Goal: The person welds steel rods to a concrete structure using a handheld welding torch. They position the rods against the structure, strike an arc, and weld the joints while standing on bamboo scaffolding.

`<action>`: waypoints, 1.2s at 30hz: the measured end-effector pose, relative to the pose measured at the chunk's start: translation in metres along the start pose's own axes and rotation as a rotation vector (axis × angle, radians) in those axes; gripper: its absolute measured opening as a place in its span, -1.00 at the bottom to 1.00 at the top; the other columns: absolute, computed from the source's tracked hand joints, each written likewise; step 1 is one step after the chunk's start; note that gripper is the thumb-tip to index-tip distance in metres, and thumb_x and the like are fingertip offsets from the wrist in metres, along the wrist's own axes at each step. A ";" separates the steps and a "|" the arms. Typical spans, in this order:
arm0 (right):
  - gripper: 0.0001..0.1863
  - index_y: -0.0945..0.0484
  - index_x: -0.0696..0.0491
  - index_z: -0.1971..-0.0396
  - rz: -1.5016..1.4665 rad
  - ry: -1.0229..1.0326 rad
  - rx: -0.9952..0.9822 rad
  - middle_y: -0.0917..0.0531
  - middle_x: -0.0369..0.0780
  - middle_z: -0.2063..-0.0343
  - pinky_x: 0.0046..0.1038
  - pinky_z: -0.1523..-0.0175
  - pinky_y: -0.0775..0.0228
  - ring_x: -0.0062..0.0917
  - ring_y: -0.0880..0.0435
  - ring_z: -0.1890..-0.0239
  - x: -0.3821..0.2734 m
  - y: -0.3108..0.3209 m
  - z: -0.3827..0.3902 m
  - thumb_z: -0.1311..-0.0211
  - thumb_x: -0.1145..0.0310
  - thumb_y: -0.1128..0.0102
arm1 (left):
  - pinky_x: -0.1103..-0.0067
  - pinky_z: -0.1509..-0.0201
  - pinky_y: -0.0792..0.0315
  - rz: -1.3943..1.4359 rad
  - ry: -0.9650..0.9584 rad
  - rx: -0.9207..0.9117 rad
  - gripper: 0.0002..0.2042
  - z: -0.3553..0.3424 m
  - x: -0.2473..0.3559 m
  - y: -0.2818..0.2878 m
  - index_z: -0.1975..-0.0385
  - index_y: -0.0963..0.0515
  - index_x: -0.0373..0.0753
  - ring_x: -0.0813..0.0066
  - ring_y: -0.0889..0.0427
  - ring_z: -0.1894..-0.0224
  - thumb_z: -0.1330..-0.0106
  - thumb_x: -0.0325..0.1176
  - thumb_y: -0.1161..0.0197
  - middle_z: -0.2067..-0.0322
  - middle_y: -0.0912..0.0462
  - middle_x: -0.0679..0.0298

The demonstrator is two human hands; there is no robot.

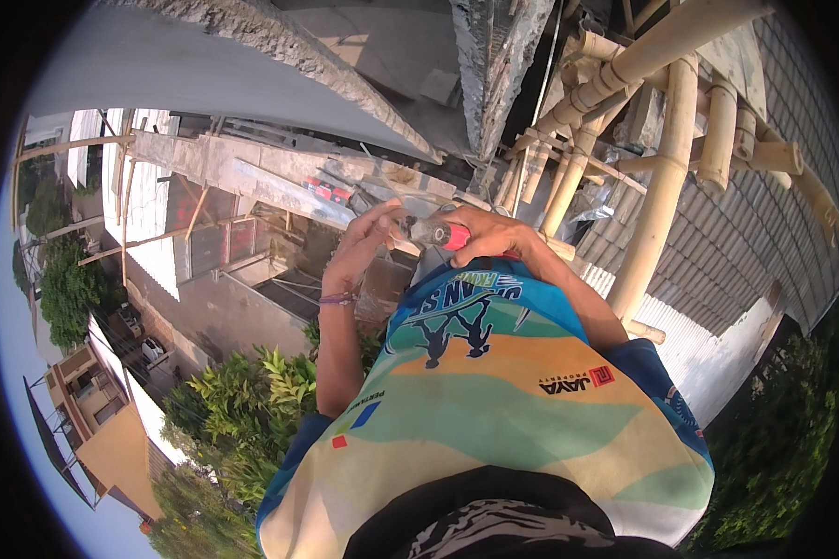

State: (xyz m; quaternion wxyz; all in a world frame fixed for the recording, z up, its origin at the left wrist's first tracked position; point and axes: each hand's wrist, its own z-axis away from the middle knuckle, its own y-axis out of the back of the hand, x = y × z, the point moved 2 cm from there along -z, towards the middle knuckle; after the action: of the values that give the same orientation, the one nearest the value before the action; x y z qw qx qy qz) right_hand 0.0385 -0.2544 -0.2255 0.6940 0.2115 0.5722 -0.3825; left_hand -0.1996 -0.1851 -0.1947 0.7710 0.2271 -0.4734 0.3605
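A red angle grinder (458,237) with a grey metal head is held in front of my chest. My right hand (494,233) wraps round its red body, thumb on the near side. At the other end, the fingers of my left hand (368,238) curl against the dark front of the grey head. Whether a disc or a small part sits between those left fingers is hidden. Beyond my left hand, a red and black object (331,191) rests on a concrete ledge (196,160); its kind is unclear.
Thick bamboo poles (664,196) lashed into scaffolding stand close on my right, with a tiled roof (755,242) and corrugated sheets (685,368) beyond. Rough concrete edges (298,56) rise ahead. Far below on the left are leafy trees (242,391) and houses (98,391).
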 end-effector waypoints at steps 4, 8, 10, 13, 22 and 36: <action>-0.20 -0.49 0.19 -0.19 0.017 -0.031 -0.026 -0.63 -0.11 0.01 -0.39 -0.20 -0.32 -0.36 -0.54 -0.04 -0.001 0.002 0.012 0.22 0.31 -0.39 | 0.61 0.09 -0.44 -0.142 -0.158 -0.051 -0.77 -0.019 0.003 -0.022 0.04 -0.56 -0.29 0.61 -0.55 0.20 -0.52 -0.26 -0.16 0.18 -0.64 0.29; -0.25 -0.52 0.15 -0.17 0.052 0.061 0.181 -0.65 -0.14 0.08 -0.38 -0.18 -0.34 -0.36 -0.55 0.00 0.003 0.002 0.034 0.15 0.24 -0.45 | 0.58 0.10 -0.51 -0.042 -0.144 0.245 -0.78 -0.024 0.008 -0.019 0.07 -0.52 -0.31 0.52 -0.62 0.19 -0.50 -0.28 -0.20 0.18 -0.64 0.21; -0.25 -0.50 0.13 -0.20 0.052 -0.005 0.358 -0.65 -0.16 0.10 -0.37 -0.19 -0.34 -0.38 -0.57 0.01 0.008 0.008 0.046 0.08 0.21 -0.45 | 0.59 0.14 -0.56 0.164 -0.343 0.599 -0.79 -0.016 0.022 -0.003 0.12 -0.52 -0.32 0.53 -0.65 0.25 -0.50 -0.28 -0.21 0.21 -0.66 0.19; -0.24 -0.44 0.17 -0.24 -0.256 0.138 0.488 -0.65 -0.20 0.10 -0.37 -0.19 -0.36 -0.45 -0.58 0.02 0.009 0.024 0.064 0.02 0.22 -0.42 | 0.55 0.11 -0.62 0.270 -0.500 0.863 -0.78 0.002 0.048 0.007 0.13 -0.50 -0.34 0.47 -0.70 0.25 -0.49 -0.28 -0.22 0.20 -0.67 0.14; -0.44 -0.52 0.20 -0.09 -0.385 0.155 0.893 -0.61 -0.31 0.30 -0.47 -0.02 -0.37 -0.58 -0.56 0.22 0.008 0.040 0.075 -0.04 0.35 -0.35 | 0.44 -0.01 -0.66 0.272 -0.673 0.774 -0.69 -0.004 0.093 -0.088 0.09 -0.42 -0.37 0.27 -0.73 0.12 -0.45 -0.24 -0.27 0.14 -0.66 0.03; -0.63 -0.56 0.18 0.17 -0.442 0.119 0.986 -0.53 -0.32 0.52 -0.47 0.31 -0.32 -0.60 -0.48 0.48 0.013 0.048 0.083 -0.03 0.33 -0.37 | 0.50 0.02 -0.70 0.297 -0.813 0.658 -0.69 -0.018 0.108 -0.123 0.10 -0.42 -0.42 0.14 -0.74 0.07 -0.42 -0.29 -0.30 0.12 -0.64 -0.03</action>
State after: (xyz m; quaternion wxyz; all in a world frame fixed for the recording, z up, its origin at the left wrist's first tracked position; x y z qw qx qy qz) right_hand 0.1289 -0.2889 -0.2232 0.3822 0.4079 0.3941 -0.7296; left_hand -0.0628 -0.2146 -0.1068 0.3549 0.5081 -0.6226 0.4779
